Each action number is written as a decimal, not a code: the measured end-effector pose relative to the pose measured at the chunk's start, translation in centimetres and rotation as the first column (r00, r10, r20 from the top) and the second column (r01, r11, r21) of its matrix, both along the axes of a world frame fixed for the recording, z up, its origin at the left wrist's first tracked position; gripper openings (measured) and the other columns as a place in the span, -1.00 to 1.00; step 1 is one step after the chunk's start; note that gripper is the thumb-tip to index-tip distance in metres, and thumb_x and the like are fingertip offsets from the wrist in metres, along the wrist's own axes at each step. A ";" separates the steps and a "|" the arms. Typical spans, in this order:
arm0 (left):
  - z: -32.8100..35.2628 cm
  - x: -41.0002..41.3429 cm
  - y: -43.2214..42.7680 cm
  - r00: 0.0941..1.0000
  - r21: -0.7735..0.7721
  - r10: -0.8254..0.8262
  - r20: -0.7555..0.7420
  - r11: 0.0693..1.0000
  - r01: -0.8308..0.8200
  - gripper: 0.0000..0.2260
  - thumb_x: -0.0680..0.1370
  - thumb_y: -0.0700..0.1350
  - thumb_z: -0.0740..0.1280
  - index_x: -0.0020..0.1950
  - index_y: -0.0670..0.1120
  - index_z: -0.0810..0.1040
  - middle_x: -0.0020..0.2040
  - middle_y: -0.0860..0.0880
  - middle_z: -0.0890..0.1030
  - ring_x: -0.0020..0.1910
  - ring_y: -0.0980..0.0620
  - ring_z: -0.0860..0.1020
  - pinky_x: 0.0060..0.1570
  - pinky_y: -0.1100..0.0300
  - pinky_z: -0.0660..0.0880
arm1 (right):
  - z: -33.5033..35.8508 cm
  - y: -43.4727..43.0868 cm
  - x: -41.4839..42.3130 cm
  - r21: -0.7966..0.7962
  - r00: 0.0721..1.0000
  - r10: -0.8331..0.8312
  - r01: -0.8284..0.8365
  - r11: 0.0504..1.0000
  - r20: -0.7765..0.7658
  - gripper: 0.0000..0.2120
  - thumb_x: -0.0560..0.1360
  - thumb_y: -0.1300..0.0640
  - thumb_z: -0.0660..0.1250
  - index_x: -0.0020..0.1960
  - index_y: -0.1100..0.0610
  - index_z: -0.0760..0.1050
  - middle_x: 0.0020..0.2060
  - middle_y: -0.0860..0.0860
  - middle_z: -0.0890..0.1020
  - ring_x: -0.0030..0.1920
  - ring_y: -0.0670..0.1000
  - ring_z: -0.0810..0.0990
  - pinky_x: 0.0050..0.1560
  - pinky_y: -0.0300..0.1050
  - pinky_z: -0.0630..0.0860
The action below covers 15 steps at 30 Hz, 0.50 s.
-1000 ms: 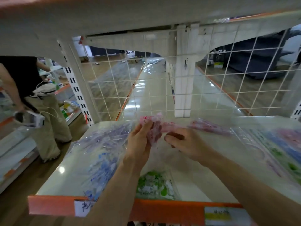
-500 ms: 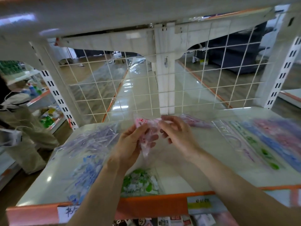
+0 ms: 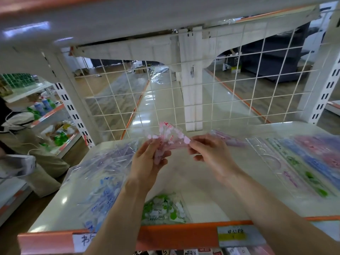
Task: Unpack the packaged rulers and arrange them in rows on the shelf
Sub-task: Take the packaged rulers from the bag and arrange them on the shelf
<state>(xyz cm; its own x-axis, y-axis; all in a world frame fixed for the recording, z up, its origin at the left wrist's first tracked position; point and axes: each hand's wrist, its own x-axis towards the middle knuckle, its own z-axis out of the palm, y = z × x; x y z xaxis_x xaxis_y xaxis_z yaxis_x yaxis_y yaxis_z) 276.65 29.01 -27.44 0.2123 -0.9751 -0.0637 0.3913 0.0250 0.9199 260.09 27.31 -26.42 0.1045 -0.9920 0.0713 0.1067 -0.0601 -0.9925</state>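
Above the white shelf [image 3: 206, 203] I hold a pink packaged ruler set [image 3: 168, 139] in clear wrap. My left hand [image 3: 150, 162] grips its lower left part, fingers curled round it. My right hand [image 3: 207, 153] pinches its right corner. A heap of blue and purple packaged rulers [image 3: 103, 173] lies on the shelf's left. A green packaged set [image 3: 163, 208] lies near the front edge. On the right, unpacked rulers [image 3: 303, 162] lie side by side in a row, clear, green, blue and pink.
A white wire grid [image 3: 184, 100] closes the shelf's back, with a white post [image 3: 190, 85] in the middle. An upper shelf hangs overhead. The front edge carries an orange strip [image 3: 176, 236] with price labels. A person [image 3: 20, 144] stands at the left by another shelf.
The pink packet has been lifted a little and spread wider between both hands. The view has swung right, showing more of the ruler row.
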 end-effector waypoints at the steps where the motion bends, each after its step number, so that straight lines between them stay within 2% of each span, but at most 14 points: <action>1: 0.1 0.0 0.0 1.000 0.006 0.005 -0.006 1.000 -0.005 -0.90 0.58 -0.14 0.28 -0.04 -0.12 0.57 -0.24 -0.07 0.63 -0.37 0.05 0.57 -0.40 0.25 0.46 | -0.1 0.0 0.0 -0.004 1.000 -0.004 0.004 1.000 -0.003 -0.90 0.48 0.31 0.33 -0.15 0.17 0.59 -0.37 0.03 0.62 -0.34 -0.10 0.56 -0.34 -0.31 0.49; 4: 0.1 -0.1 0.0 1.000 0.017 -0.019 -0.011 1.000 0.019 -0.94 0.55 -0.19 0.32 -0.09 -0.11 0.58 -0.27 -0.06 0.61 -0.37 0.05 0.56 -0.41 0.25 0.46 | -0.4 -0.1 0.0 -0.025 0.998 0.021 -0.023 0.999 -0.058 -0.94 0.48 0.32 0.34 -0.07 0.25 0.59 -0.42 0.03 0.57 -0.40 -0.11 0.49 -0.36 -0.31 0.46; 6: 0.0 0.0 0.0 1.000 0.026 -0.009 -0.023 1.000 0.010 -0.93 0.55 -0.21 0.32 -0.10 -0.11 0.58 -0.24 -0.07 0.63 -0.36 0.05 0.57 -0.42 0.26 0.48 | -0.6 -0.2 0.0 -0.041 0.993 0.031 -0.035 0.999 -0.116 -0.90 0.49 0.27 0.34 -0.13 0.30 0.60 -0.44 0.07 0.50 -0.42 -0.07 0.42 -0.36 -0.23 0.41; 8: -0.1 0.3 -0.1 0.998 0.041 0.029 -0.050 0.999 -0.027 -0.95 0.54 -0.22 0.33 -0.08 -0.12 0.58 -0.19 -0.08 0.65 -0.37 0.06 0.58 -0.42 0.26 0.49 | -0.6 -0.7 -0.2 -0.080 0.990 -0.092 0.084 0.993 -0.108 -0.86 0.50 0.24 0.34 -0.18 0.28 0.60 -0.45 0.07 0.50 -0.44 -0.06 0.42 -0.37 -0.20 0.40; 10: -0.1 0.6 -0.2 0.994 0.056 0.076 -0.077 0.996 -0.071 -0.96 0.54 -0.22 0.34 -0.04 -0.13 0.57 -0.15 -0.09 0.66 -0.37 0.07 0.59 -0.43 0.26 0.50 | -0.7 -1.4 -0.6 -0.109 0.965 -0.259 0.262 0.959 0.036 -0.91 0.51 0.25 0.33 -0.12 0.23 0.59 -0.39 0.08 0.57 -0.44 -0.08 0.51 -0.38 -0.25 0.46; 11: -0.2 0.6 -0.2 0.993 0.060 0.091 -0.077 0.994 -0.086 -0.96 0.54 -0.22 0.33 -0.03 -0.13 0.57 -0.13 -0.10 0.66 -0.37 0.07 0.59 -0.43 0.25 0.50 | -0.9 -1.6 -0.9 -0.175 0.938 -0.332 0.346 0.922 0.103 -0.95 0.51 0.25 0.33 -0.11 0.19 0.57 -0.33 0.11 0.61 -0.37 -0.06 0.59 -0.34 -0.24 0.50; 12: -0.2 0.6 -0.2 0.994 0.058 0.092 -0.067 0.994 -0.088 -0.96 0.55 -0.22 0.33 -0.04 -0.14 0.57 -0.13 -0.11 0.66 -0.37 0.06 0.59 -0.43 0.25 0.51 | -1.1 -1.8 -1.1 -0.317 0.917 -0.385 0.399 0.860 0.110 -0.96 0.50 0.23 0.34 -0.12 0.14 0.54 -0.26 0.13 0.62 -0.28 0.02 0.64 -0.27 -0.20 0.54; 13: -0.2 0.4 -0.1 0.996 0.050 0.078 -0.049 0.996 -0.076 -0.96 0.55 -0.23 0.32 -0.06 -0.14 0.57 -0.14 -0.12 0.67 -0.37 0.05 0.60 -0.42 0.24 0.52 | -1.4 -1.9 -1.3 -0.513 0.905 -0.422 0.384 0.767 0.048 -0.96 0.48 0.20 0.34 -0.15 0.11 0.53 -0.21 0.12 0.61 -0.20 0.08 0.65 -0.20 -0.14 0.55; 15: 0.0 -0.1 0.0 0.999 0.027 0.027 -0.028 0.999 -0.027 -0.93 0.56 -0.25 0.29 -0.08 -0.15 0.56 -0.16 -0.15 0.66 -0.36 0.00 0.61 -0.41 0.21 0.54 | -1.9 -1.9 -1.0 -0.822 0.854 -0.499 0.173 0.543 -0.150 -0.93 0.44 0.19 0.36 -0.19 0.18 0.55 -0.12 0.09 0.57 -0.09 0.10 0.61 -0.08 -0.08 0.54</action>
